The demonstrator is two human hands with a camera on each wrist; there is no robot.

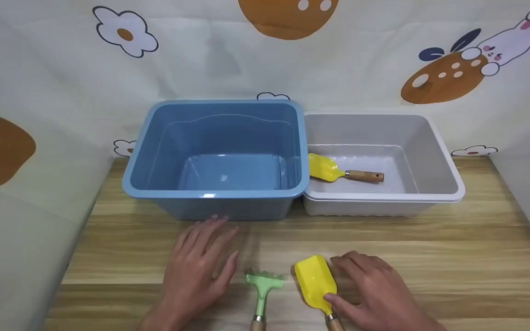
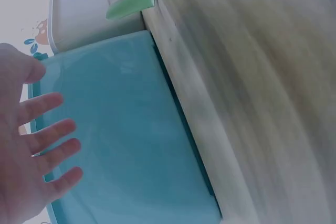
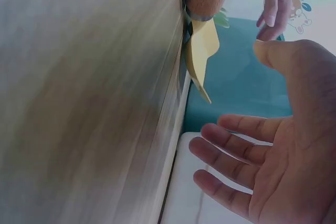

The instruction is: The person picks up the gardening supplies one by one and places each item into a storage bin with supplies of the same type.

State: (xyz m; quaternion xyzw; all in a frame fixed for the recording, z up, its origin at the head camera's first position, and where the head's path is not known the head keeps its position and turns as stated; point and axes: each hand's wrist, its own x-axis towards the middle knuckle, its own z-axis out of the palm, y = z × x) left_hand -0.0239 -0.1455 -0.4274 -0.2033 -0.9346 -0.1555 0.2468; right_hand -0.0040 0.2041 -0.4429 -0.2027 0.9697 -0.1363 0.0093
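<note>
My left hand (image 1: 196, 269) is in front of the blue bin (image 1: 216, 194), fingers spread and holding nothing; the left wrist view shows the bin's side beyond the fingers. To its right lies a small hand rake with a green head (image 1: 265, 280) and wooden handle, cut off by the lower edge. My right hand (image 1: 375, 287) is just right of a yellow hand shovel (image 1: 315, 280) on the table. Its thumb overlaps the shovel in the head view, but the right wrist view shows a gap between hand and shovel (image 3: 202, 51).
A pale grey bin (image 1: 440, 197) stands against the blue bin's right side. Inside it lies another yellow shovel (image 1: 325, 168) with its wooden handle (image 1: 364, 176) pointing right. Behind both bins hangs a patterned cloth (image 1: 191, 59). The wood-grain table (image 1: 467, 257) stretches along the front.
</note>
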